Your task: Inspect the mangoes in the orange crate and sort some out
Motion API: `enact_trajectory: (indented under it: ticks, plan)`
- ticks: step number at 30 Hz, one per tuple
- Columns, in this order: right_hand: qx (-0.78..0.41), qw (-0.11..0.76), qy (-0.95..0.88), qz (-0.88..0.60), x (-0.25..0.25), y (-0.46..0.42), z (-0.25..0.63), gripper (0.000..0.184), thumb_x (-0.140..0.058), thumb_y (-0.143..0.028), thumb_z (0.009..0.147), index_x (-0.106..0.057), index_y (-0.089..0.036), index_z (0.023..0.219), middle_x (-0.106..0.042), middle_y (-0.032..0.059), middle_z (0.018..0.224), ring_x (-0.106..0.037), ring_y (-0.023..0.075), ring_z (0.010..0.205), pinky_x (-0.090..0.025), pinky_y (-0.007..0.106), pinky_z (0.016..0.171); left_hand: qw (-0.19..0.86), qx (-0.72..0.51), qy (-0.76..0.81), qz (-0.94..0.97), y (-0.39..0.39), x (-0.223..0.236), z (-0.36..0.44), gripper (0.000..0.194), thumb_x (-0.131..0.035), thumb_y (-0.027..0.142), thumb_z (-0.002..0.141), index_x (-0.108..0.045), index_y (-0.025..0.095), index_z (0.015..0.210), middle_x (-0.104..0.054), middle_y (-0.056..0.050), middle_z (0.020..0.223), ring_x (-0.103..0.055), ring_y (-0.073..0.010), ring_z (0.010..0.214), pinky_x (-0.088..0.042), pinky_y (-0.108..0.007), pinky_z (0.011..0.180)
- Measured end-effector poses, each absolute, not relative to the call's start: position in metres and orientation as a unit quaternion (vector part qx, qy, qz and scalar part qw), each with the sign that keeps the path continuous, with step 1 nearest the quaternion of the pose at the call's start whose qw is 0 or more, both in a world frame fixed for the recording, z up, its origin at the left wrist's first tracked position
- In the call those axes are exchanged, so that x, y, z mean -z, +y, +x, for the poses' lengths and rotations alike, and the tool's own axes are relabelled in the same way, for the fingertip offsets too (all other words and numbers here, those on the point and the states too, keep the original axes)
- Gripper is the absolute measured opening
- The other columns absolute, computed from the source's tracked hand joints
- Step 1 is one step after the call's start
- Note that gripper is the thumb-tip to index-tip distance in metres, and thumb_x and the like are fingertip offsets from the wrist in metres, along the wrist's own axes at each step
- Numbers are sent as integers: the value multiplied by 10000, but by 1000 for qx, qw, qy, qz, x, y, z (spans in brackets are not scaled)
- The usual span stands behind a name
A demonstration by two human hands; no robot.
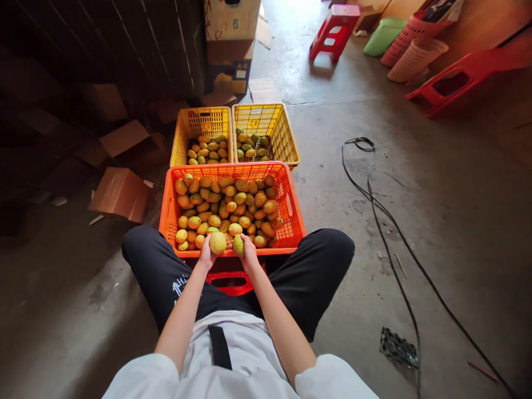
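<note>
Just above the near rim of the orange plastic crate (297,230): a roundish yellow fruit (218,243) in the left hand (206,255) and a greener fruit (239,245) in the right hand (250,253), the two a little apart. Left grip curled about the one, right grip wrapped around the other; hard to tell how firm the hold in either. For good handling, probably best to keep pressure light, roll each slowly to show every side, and feel for soft spots. Work low over the crate to lessen any drop, and lay down rather than toss. Below, a heap of yellow-orange oval fruit (249,202). Just beyond, side by side, a left yellow crate (179,133) and a right yellow crate (288,130), with fruit in both. Farther out, a cardboard box (122,191) at left, a black cable (390,219) looped at right, and a red stool (337,30) well beyond.
</note>
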State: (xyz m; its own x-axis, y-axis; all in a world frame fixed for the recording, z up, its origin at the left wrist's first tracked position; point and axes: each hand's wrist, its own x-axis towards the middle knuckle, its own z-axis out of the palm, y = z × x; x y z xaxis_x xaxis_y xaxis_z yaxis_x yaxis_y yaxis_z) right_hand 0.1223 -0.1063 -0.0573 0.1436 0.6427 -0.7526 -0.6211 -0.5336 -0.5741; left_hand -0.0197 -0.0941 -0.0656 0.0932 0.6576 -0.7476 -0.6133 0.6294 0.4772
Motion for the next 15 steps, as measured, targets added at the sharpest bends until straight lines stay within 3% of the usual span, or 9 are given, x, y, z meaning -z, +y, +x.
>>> enact_trajectory:
  ticks: [6, 11, 15]
  plan:
    - [-658, 481, -2, -579, 56, -105, 121, 329, -684, -543, 802, -694, -217, 848, -731, 47, 649, -754, 256, 677, -605, 338, 609, 740, -437, 511, 15, -95, 65, -18, 478, -532, 481, 996, -722, 111, 1231, -808, -199, 1106, -771, -365, 1135, -659, -496, 940]
    - [-650, 499, -8, -573, 57, -104, 120, 377, -742, -587, 760, -651, -229, 837, -721, 28, 688, -746, 242, 713, -606, 321, 610, 732, -441, 518, 40, -95, 73, -22, 535, -579, 599, 970, -713, 116, 1156, -803, -191, 1052, -781, -357, 1065, -671, -483, 881]
    - [-629, 528, -47, -569, 56, -106, 117, 447, -906, -511, 623, -648, -233, 860, -715, -20, 743, -712, 192, 683, -614, 307, 638, 724, -449, 521, 59, -96, 80, -25, 536, -805, 617, 843, -671, 144, 1057, -789, -142, 960, -796, -307, 949, -676, -426, 846]
